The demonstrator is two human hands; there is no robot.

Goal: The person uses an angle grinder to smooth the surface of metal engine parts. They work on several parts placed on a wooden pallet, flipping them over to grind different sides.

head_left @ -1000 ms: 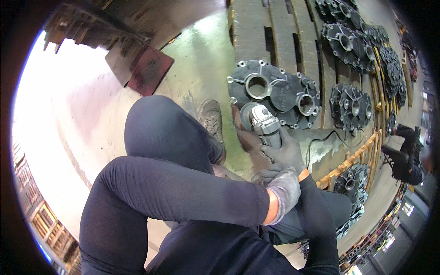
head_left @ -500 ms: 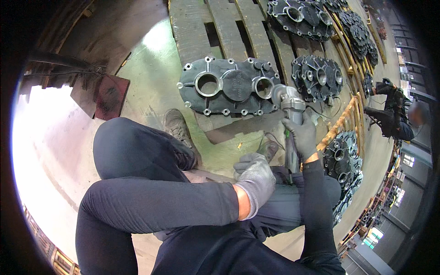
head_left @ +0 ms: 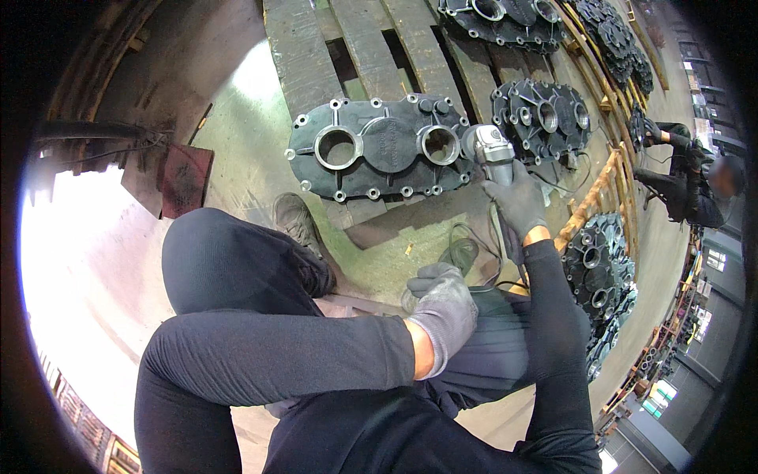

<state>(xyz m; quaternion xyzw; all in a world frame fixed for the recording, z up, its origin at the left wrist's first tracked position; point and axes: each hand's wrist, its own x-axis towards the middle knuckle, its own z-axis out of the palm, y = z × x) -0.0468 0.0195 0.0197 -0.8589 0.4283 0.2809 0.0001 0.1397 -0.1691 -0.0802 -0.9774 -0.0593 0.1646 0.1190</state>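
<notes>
Gripping the grey angle grinder (head_left: 495, 150), the right hand (head_left: 517, 201) holds the tool head at the right end of the near black casting (head_left: 391, 146), which lies on the wooden pallet (head_left: 300, 63). Tool-to-casting contact cannot be determined. The left hand (head_left: 444, 306) is positioned nearer, fingers curled; whether they enclose anything cannot be told. Another casting (head_left: 564, 110) lies farther right.

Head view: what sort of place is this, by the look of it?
Probably a metalworking workshop or factory floor: dark grey, oblong metal housings with round bores lie on a dark brown, slatted wooden pallet, and the right hand grips a silver-and-grey angle grinder.
</notes>
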